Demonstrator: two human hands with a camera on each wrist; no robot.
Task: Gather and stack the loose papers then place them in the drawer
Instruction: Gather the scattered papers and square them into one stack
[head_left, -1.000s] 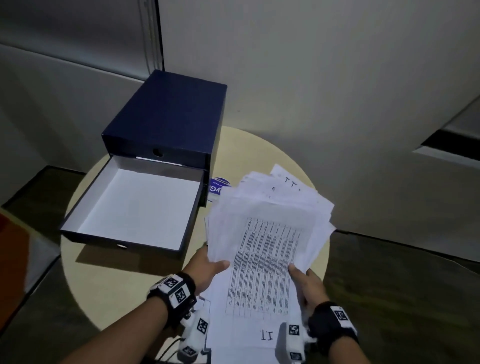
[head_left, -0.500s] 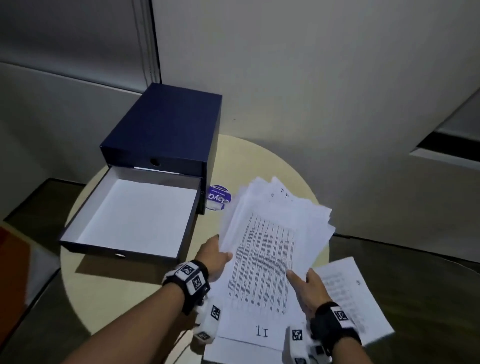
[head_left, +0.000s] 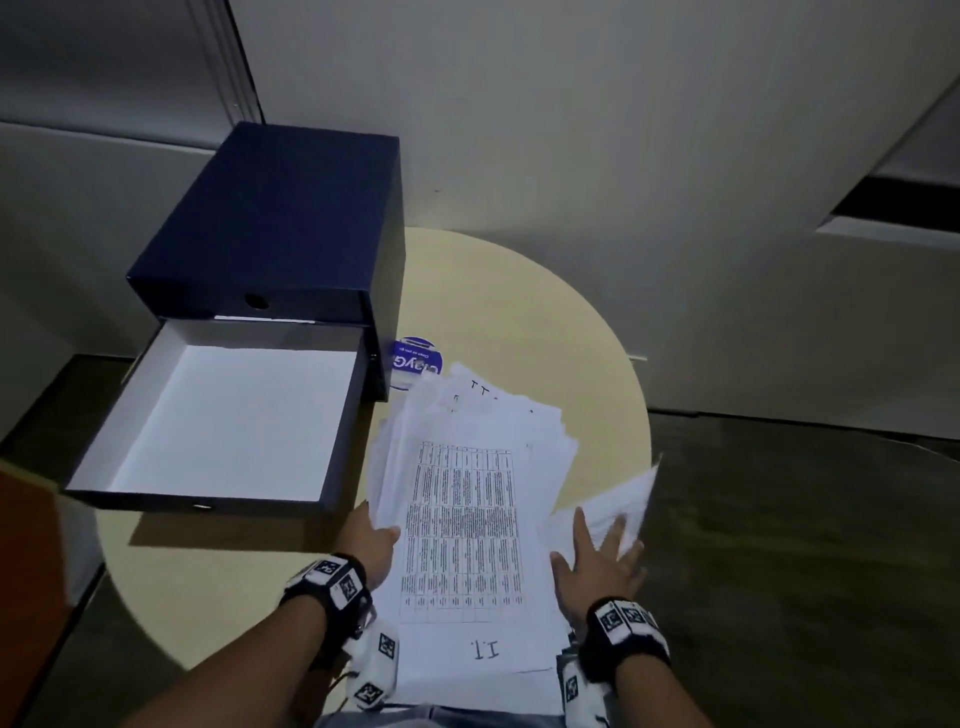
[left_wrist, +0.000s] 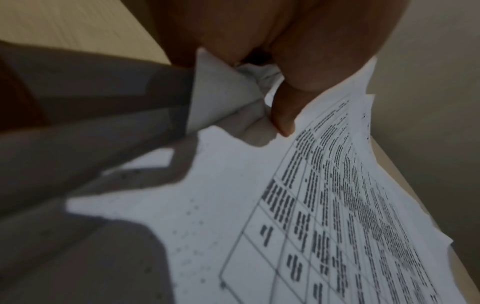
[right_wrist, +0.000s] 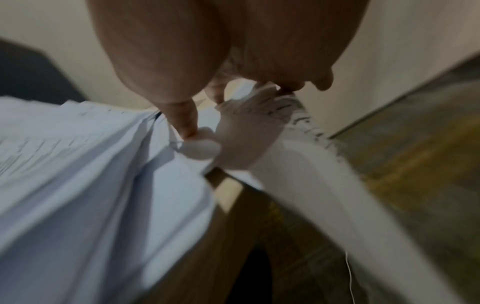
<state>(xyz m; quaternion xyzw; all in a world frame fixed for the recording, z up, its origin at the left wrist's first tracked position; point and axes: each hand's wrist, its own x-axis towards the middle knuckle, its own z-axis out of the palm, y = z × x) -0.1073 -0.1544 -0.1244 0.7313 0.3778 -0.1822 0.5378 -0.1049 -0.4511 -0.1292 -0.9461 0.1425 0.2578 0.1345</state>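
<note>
A fanned stack of printed papers (head_left: 467, 519) lies over the right half of the round table (head_left: 519, 301). My left hand (head_left: 371, 538) grips the stack's left edge; the left wrist view shows its thumb (left_wrist: 283, 119) on the top sheet (left_wrist: 337, 205). A single loose sheet (head_left: 623, 499) hangs past the table's right edge. My right hand (head_left: 597, 556) is on it with fingers spread and straight; in the blurred right wrist view that sheet (right_wrist: 298, 164) bends under the fingertips, beside the stack (right_wrist: 78, 164). The white-lined drawer (head_left: 208, 503) stands pulled open and empty, left of the stack.
The drawer belongs to a navy box (head_left: 280, 223) at the table's back left. A round blue sticker (head_left: 415, 361) lies between box and papers. A pale wall stands close behind, and dark floor (head_left: 779, 545) surrounds the table.
One sheet has slid out of the stack to the right, past the table edge. My right hand left the stack's right edge and moved onto that sheet. The left hand kept its hold.
</note>
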